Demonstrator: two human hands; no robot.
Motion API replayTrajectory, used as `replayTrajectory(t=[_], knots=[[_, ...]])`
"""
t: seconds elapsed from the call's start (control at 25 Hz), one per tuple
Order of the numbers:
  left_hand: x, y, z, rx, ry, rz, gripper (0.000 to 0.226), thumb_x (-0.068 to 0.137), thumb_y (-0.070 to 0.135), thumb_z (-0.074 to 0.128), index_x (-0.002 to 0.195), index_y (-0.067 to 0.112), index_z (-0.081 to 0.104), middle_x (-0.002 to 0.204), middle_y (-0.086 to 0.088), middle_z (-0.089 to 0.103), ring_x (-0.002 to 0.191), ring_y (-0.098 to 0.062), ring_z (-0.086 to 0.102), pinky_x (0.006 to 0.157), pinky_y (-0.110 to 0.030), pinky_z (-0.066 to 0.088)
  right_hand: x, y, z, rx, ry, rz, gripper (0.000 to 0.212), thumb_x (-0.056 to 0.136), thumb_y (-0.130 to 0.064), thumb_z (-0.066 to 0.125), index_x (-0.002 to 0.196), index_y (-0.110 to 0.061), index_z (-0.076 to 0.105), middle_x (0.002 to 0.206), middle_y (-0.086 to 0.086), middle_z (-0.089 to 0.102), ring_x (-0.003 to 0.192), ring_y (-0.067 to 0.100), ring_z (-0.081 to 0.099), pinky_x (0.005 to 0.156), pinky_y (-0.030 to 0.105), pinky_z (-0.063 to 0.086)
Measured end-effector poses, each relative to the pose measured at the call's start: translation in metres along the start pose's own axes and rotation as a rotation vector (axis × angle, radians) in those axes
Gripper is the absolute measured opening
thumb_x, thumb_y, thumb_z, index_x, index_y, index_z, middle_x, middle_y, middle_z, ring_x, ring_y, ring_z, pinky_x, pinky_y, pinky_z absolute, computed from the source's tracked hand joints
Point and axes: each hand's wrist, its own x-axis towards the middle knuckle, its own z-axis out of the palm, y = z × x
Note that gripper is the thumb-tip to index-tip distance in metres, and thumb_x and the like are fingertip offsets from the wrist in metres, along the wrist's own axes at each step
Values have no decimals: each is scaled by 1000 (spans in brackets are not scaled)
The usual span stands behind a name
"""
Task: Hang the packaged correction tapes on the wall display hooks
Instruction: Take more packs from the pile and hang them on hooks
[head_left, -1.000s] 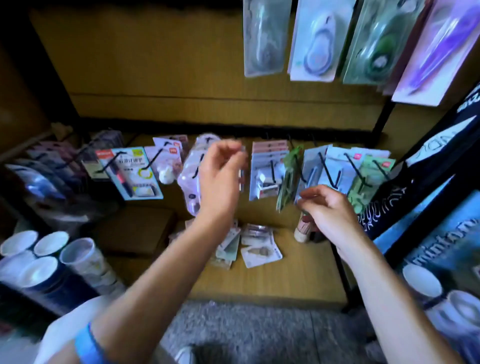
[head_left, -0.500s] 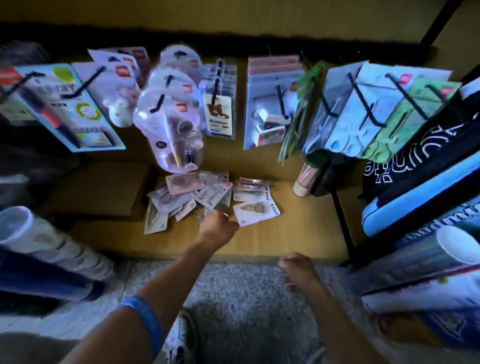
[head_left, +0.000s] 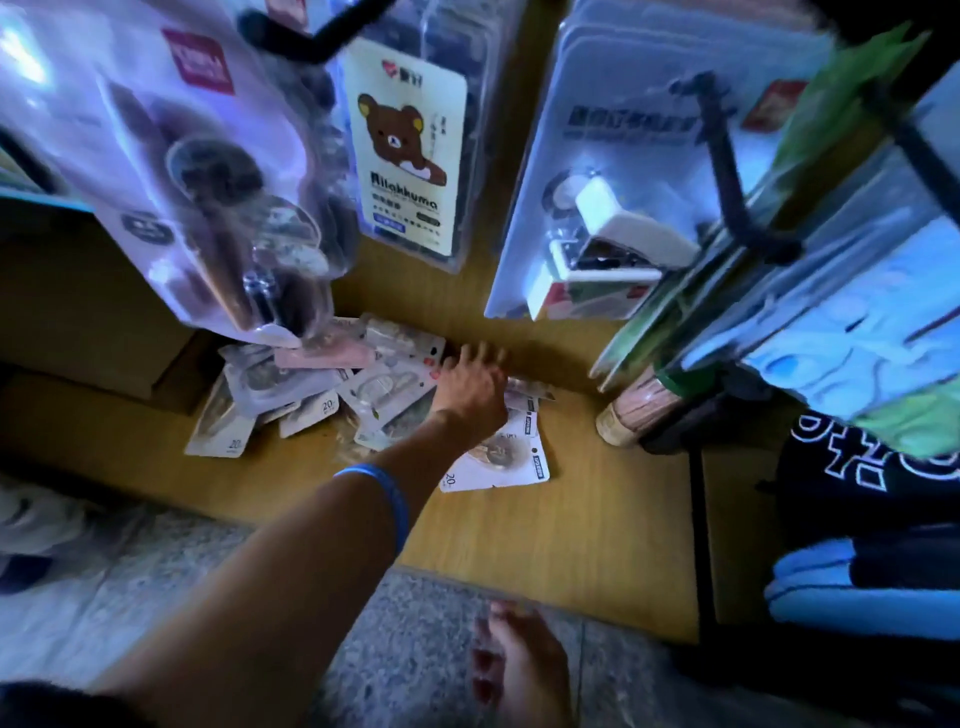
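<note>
Change: since half a second ago the head has dropped lower and nearer, so the hanging packs fill the top of the frame, and the left hand has gone forward from the front edge of the pile to its right part.
Shelf: the wooden shelf (head_left: 597, 525) crosses the middle of the frame, with grey floor below it.
Hanging stock: a clear round-cornered pack (head_left: 171, 171) at upper left, a bear card pack (head_left: 405, 145) at upper centre, a stapler pack (head_left: 613, 208) at upper right, all on black hooks (head_left: 727, 171).
Task thing: the packaged correction tapes (head_left: 311, 384) lie in a loose overlapping pile on the shelf at centre; none from this pile is on a hook yet.
Left hand: the left hand (head_left: 470, 387) lies on the right part of the pile, fingers spread and reaching forward; whether it already pinches a pack, the frame does not show.
Right hand: the right hand (head_left: 519, 670) hangs low at bottom centre, fingers relaxed, holding nothing.
Handling: the packs look light, flat and rather stiff, with smooth plastic blisters that may slide on each other. Probably best to pinch one card by its top edge beside the hang hole, so the hole stays free for the hook.
</note>
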Motion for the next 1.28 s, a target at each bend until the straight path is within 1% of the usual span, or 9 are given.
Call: replayTrajectory(t=[0.12, 0.24, 0.52, 0.68, 0.8, 0.88, 1.0, 1.12, 1.28], knots=[[14, 2, 29, 99, -139, 28, 78, 84, 20, 62, 151, 18, 22, 153, -14, 26, 133, -38, 34, 109, -47, 33, 13, 15, -7, -30, -42, 16, 19, 93, 17, 47, 83, 5, 57, 64, 23, 66, 59, 25, 55, 46, 26, 41], [17, 1, 36, 206, -157, 26, 81, 90, 24, 62, 155, 14, 15, 151, -20, 29, 132, -42, 35, 110, -48, 32, 20, 17, -16, -16, -45, 63, 9, 93, 10, 52, 92, 7, 61, 62, 22, 67, 75, 35, 61, 57, 32, 46], [0, -1, 31, 198, -130, 41, 46, 97, 21, 43, 141, 10, 41, 134, -14, 56, 123, -36, 46, 96, -39, 42, 4, -1, -2, 125, -24, 109, 10, 92, -1, 58, 90, -6, 66, 66, 12, 71, 53, 25, 56, 56, 28, 39], [-38, 3, 23, -111, -56, -53, 42, 92, 20, 46, 134, 12, 43, 124, -14, 61, 115, -36, 55, 85, -39, 49, -7, -17, 0, 205, 1, 65, 14, 95, -2, 56, 89, -11, 64, 79, 15, 68, 57, 23, 59, 50, 25, 43], [-92, 15, -6, -327, -28, -103, 38, 83, 25, 55, 120, 15, 48, 111, -12, 68, 105, -36, 63, 78, -38, 51, -29, -37, 0, 267, 18, -97, 21, 91, -2, 62, 103, -19, 61, 84, 14, 65, 62, 23, 62, 52, 28, 41], [-136, 22, -35, -328, 0, -17, 43, 80, 28, 56, 121, 17, 49, 109, -12, 69, 103, -38, 64, 77, -39, 51, -55, -56, 1, 223, -14, -260, 32, 89, -15, 68, 114, -31, 57, 102, 0, 69, 90, 24, 67, 62, 33, 45], [-180, 27, -80, -234, -7, 88, 50, 80, 36, 56, 127, 19, 51, 112, -13, 70, 104, -38, 66, 80, -39, 53, -104, -81, 0, 140, -126, -417, 31, 90, -29, 67, 114, -40, 52, 116, -15, 66, 104, 10, 63, 84, 37, 49], [-218, 34, -130, 35, -170, 241, 51, 87, 43, 54, 125, 10, 56, 121, -16, 66, 109, -36, 63, 83, -37, 50, -155, -96, -3, 105, -134, -405, 52, 85, -40, 70, 131, -36, 46, 122, -9, 63, 102, 16, 64, 89, 43, 51], [-255, 31, -226, -404, -199, 132, 39, 85, 33, 66, 114, 9, 58, 113, -14, 66, 108, -31, 63, 78, -30, 45, -213, -108, 7, 314, -322, -485, 49, 82, -39, 73, 128, -32, 56, 113, -1, 73, 96, 23, 72, 80, 47, 57]])
